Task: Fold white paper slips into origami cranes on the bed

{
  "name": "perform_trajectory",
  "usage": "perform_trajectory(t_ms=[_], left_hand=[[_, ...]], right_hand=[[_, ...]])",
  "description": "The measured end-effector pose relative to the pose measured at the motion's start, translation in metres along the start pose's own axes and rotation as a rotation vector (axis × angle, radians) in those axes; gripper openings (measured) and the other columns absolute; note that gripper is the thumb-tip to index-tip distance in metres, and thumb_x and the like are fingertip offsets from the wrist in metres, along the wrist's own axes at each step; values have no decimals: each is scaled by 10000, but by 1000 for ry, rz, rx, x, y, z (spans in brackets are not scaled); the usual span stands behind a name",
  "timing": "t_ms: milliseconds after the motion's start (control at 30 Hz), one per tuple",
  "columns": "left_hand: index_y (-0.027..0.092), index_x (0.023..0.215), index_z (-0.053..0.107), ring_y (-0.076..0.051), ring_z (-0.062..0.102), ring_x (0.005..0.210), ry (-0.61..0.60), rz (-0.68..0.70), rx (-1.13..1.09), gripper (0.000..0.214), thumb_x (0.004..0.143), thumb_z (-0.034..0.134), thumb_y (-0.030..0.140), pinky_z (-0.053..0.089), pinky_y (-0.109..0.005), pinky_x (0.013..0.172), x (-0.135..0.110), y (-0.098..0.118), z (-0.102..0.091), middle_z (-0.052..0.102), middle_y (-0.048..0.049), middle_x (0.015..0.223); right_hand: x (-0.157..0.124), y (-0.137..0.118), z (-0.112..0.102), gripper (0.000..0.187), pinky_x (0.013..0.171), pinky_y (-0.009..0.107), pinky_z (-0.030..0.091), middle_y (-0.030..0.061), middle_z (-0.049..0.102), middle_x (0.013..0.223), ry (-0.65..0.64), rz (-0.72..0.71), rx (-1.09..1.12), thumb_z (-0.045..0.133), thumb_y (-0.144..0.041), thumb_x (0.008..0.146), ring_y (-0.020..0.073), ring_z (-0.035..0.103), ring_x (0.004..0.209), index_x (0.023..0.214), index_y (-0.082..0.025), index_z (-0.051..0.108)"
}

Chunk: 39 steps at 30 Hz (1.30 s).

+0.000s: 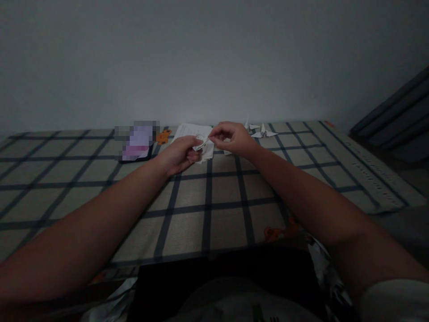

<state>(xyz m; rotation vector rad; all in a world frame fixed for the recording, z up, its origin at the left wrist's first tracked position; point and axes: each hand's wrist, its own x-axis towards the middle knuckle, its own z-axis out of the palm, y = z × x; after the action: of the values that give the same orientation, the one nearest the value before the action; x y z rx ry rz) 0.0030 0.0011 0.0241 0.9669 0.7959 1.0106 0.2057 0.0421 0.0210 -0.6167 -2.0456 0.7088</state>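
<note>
Both my arms reach out over a checked bedsheet (208, 210). My left hand (181, 154) and my right hand (231, 136) meet over a small piece of white paper (202, 144) and both pinch it with closed fingers. Under and behind the hands lies a stack of white paper sheets (192, 131). Just right of my right hand stand two folded white paper cranes (263, 131) near the wall.
A blurred-out flat object on a dark phone-like slab (137, 143) lies left of the papers, with an orange patch (163, 136) beside it. A plain wall rises behind the bed. Dark cloth (217, 273) lies at the near edge.
</note>
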Motion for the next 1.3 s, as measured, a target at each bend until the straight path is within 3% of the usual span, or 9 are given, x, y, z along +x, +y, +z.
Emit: perform_trajectory(t_ms=[133, 367, 567, 733, 833, 967, 1133, 1300], left_hand=[[140, 654, 535, -2, 276, 417, 5, -22, 10, 136, 645, 667, 113, 200, -105, 376, -1, 0, 0, 363, 67, 545], [164, 659, 515, -7, 241, 391, -15, -91, 48, 136, 643, 644, 124, 162, -108, 363, 0, 1, -3, 333, 78, 507], [151, 705, 540, -2, 245, 388, -2, -99, 20, 137, 638, 645, 94, 158, -106, 360, 1, 3, -2, 362, 76, 523], [140, 723, 561, -2, 249, 387, -13, -112, 15, 126, 639, 643, 96, 155, -107, 363, -1, 5, 0, 350, 81, 519], [152, 696, 540, -3, 248, 398, -23, -77, 14, 147, 629, 663, 106, 163, -109, 372, -2, 5, 0, 345, 86, 522], [165, 674, 520, -13, 296, 423, 72, 106, 99, 214, 653, 732, 146, 211, -129, 400, -4, 2, -1, 423, 69, 559], [166, 668, 595, -74, 461, 505, 187, 343, 369, 220, 723, 788, 255, 325, -188, 483, -8, -5, -2, 547, 21, 596], [162, 667, 622, -81, 441, 528, 181, 418, 495, 224, 748, 787, 289, 311, -200, 510, -11, -5, 0, 550, 23, 597]], right_hand=[[0, -7, -7, 129, 749, 314, 464, 30, 648, 783, -36, -191, -227, 666, -292, 855, 150, 558, 734, 876, -177, 720], [0, -2, -12, 131, 778, 328, 439, 50, 640, 829, -128, -373, -402, 592, -240, 922, 175, 546, 796, 917, -177, 706], [-1, -6, -15, 161, 798, 340, 421, 93, 644, 937, -175, -399, -561, 521, -190, 954, 203, 548, 882, 963, -155, 678], [-2, -5, -13, 179, 793, 333, 422, 91, 639, 941, -150, -392, -553, 507, -164, 929, 197, 548, 872, 982, -156, 678], [-2, -3, -11, 156, 791, 325, 434, 66, 626, 884, -57, -335, -426, 533, -153, 887, 178, 541, 821, 957, -163, 672], [-2, -6, -5, 110, 737, 298, 442, 40, 620, 827, 69, -69, -204, 588, -243, 886, 152, 527, 753, 924, -166, 658], [-1, -8, 6, 358, 632, 260, 416, -4, 565, 676, 4, 173, 87, 650, -506, 891, 122, 496, 663, 807, -158, 623], [0, -8, 9, 411, 604, 241, 434, -19, 568, 651, -17, 248, 251, 755, -543, 803, 102, 500, 624, 794, -151, 633]])
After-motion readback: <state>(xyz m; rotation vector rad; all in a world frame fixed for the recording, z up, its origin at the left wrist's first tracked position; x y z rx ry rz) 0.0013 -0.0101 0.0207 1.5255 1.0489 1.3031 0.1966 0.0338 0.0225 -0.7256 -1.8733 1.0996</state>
